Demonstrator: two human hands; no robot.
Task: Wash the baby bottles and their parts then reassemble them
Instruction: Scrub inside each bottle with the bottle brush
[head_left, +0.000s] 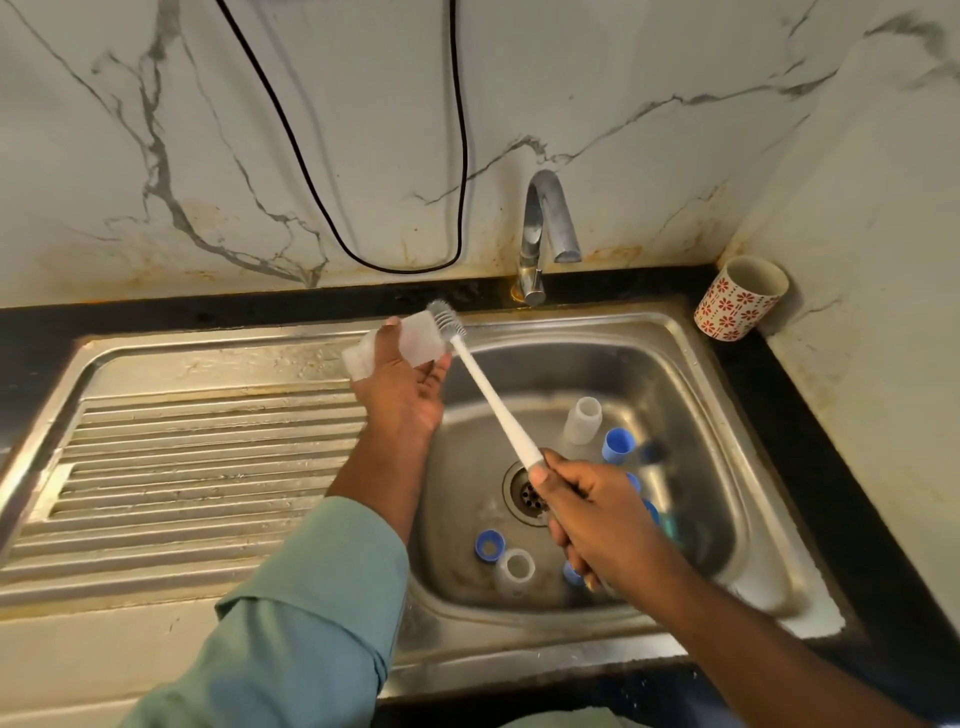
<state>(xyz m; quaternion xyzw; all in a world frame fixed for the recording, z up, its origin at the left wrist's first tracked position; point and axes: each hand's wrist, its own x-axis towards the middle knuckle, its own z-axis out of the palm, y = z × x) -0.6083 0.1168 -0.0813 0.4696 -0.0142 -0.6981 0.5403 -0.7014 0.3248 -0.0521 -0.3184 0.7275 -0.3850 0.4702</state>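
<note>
A clear baby bottle (410, 340) is being held sideways over the edge of the sink (691, 364) by the left hand (402, 384), with the fingers wrapped around it. A long white brush (488, 395) is being gripped at its handle end by the right hand (587, 512). The grey bristles are being pushed against the open mouth of the bottle.

More parts are being left down in the sink bowl: another clear bottle (583, 420) standing up, a clear piece (516, 569) near the front, and some blue caps (618, 445). They are lying close to the drain (527, 493). No water is being seen coming from the tap (545, 228).

The bottle is probably being made slippery, so it could be dropped into the bowl and the other parts could be knocked about. If the brush is being pushed too hard, the bottle could be shoved out of the fingers. A flowered cup (737, 301) is being kept on the counter, well apart.
</note>
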